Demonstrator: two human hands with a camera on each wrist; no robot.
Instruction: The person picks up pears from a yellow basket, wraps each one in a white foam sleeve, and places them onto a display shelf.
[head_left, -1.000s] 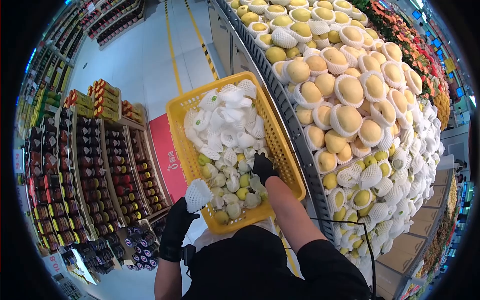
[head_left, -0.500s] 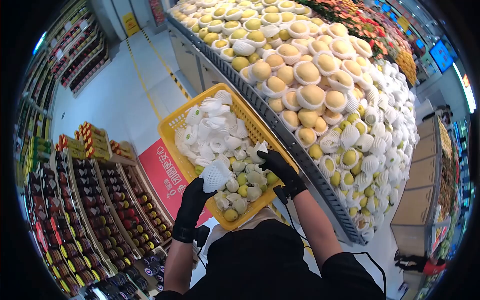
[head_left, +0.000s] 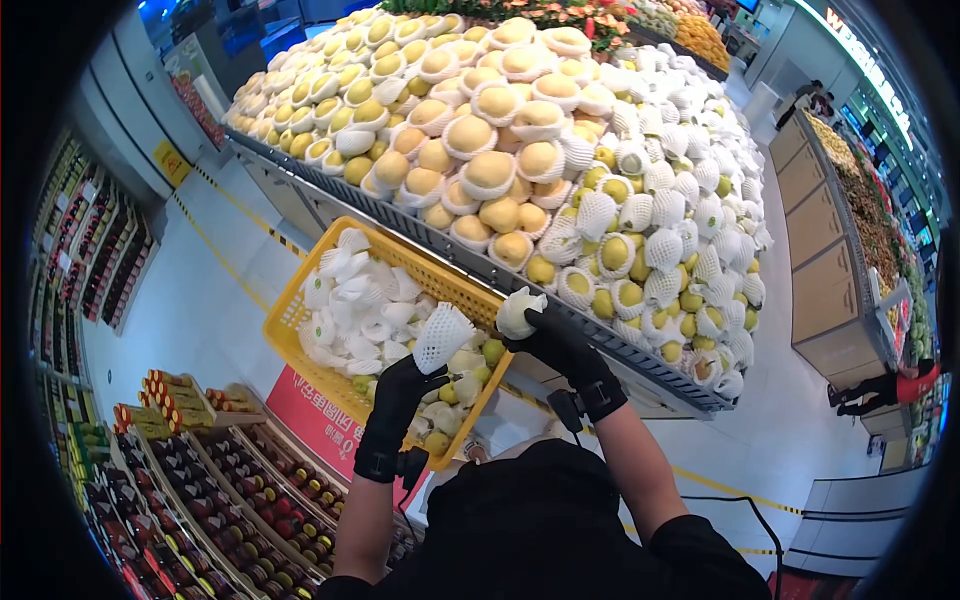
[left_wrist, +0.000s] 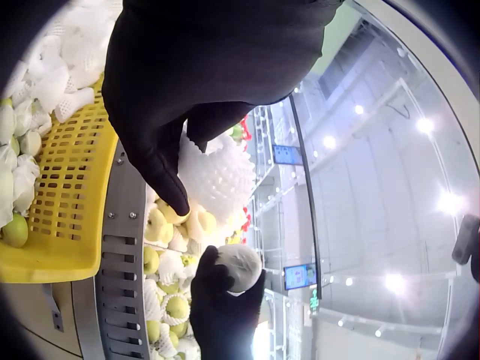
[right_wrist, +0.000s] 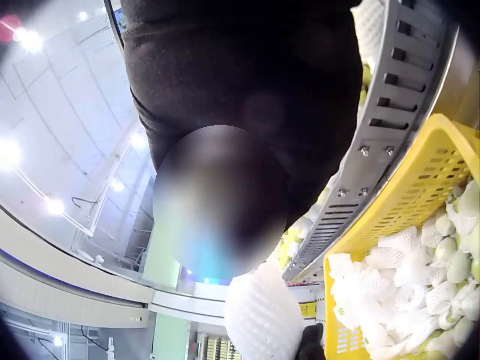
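Note:
My left hand [head_left: 405, 395], in a black glove, grips a white foam net sleeve [head_left: 441, 338] over the yellow crate [head_left: 440, 287]. In the left wrist view, thumb and fingers close round one end of the foam sleeve [left_wrist: 217, 176]. My right hand [head_left: 558, 348], also gloved in black, holds a round fruit in thin whitish wrapping [head_left: 519, 313] just beyond the crate's right side. The left wrist view shows fingers and thumb on either side of the wrapped fruit [left_wrist: 241, 268]. Inside the crate lie loose foam sleeves [head_left: 350, 300] and wrapped greenish pears [head_left: 438, 417].
Behind the crate rises a sloped display of yellow fruit [head_left: 490, 172] and pears in foam nets [head_left: 665, 245], edged by a slotted grey rail [head_left: 640, 368]. Shelves of jars [head_left: 235, 490] stand at the left. A person in red [head_left: 915, 380] is at far right.
My right hand has come up out of the crate with the wrapped fruit and moved right. The left hand still holds the foam sleeve. The head view has turned to the right.

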